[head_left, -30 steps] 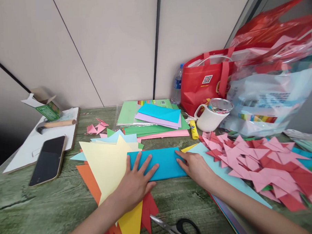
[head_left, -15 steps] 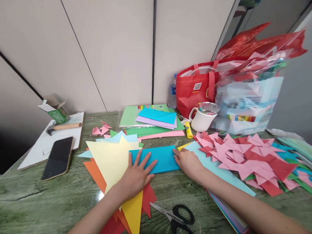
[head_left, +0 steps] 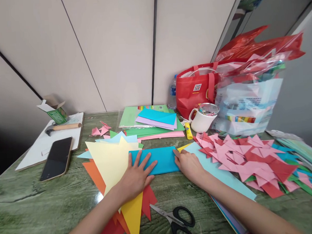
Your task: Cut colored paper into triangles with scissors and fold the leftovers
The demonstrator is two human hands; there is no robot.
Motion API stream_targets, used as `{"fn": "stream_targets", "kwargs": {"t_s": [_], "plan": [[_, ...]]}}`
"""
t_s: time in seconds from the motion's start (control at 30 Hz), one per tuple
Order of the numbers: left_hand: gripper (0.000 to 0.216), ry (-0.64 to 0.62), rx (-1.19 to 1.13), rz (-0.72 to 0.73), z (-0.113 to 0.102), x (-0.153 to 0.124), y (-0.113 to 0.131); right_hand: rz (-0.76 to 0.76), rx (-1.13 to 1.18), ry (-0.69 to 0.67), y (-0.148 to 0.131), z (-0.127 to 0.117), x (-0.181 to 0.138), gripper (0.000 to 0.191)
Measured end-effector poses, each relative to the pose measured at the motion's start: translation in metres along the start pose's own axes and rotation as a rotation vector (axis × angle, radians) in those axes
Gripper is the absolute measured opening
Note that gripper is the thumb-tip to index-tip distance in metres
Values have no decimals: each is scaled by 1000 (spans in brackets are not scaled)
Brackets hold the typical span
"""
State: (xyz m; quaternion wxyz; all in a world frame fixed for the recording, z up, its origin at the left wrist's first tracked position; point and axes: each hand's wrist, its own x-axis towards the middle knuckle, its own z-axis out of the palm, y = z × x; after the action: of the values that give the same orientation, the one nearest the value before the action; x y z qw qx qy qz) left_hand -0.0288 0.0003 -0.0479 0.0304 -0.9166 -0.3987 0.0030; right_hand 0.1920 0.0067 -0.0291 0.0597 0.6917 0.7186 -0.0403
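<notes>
A folded strip of blue paper (head_left: 164, 159) lies on the table in front of me. My left hand (head_left: 138, 173) rests flat across its left part, fingers spread, with the wrist over a pile of cut paper that has a cream sheet (head_left: 106, 160) on top. At the strip's right edge, my right hand (head_left: 189, 164) is closed, fingers curled and pinching the corner. Its thumb is partly hidden. Beneath the right forearm lies a stack of coloured sheets topped by a light blue one (head_left: 225, 176). Black-handled scissors (head_left: 173, 218) lie below the strip.
Cut pink and red paper pieces (head_left: 251, 157) are heaped at right. Behind stand a white mug (head_left: 204, 120), a glue stick (head_left: 188, 130), a red bag (head_left: 193, 91) and paper packs (head_left: 130, 116). A phone (head_left: 56, 158) and hammer (head_left: 64, 127) lie at left.
Both hands stay on the blue paper strip. The view has shifted very slightly; nothing else visibly moves.
</notes>
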Motion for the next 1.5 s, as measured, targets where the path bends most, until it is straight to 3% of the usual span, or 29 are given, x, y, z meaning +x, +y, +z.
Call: {"fn": "stream_targets", "kwargs": {"t_s": [0.3,0.77,1.5], "plan": [[48,-12,-9,13,-1,-1,-1,12,-17,-7,-2,2,2,39],[49,-47,-65,9,-1,2,-3,-6,0,3,6,5,8,35],[45,-16,-20,39,-2,3,-3,29,16,-24,7,10,10,38]]}}
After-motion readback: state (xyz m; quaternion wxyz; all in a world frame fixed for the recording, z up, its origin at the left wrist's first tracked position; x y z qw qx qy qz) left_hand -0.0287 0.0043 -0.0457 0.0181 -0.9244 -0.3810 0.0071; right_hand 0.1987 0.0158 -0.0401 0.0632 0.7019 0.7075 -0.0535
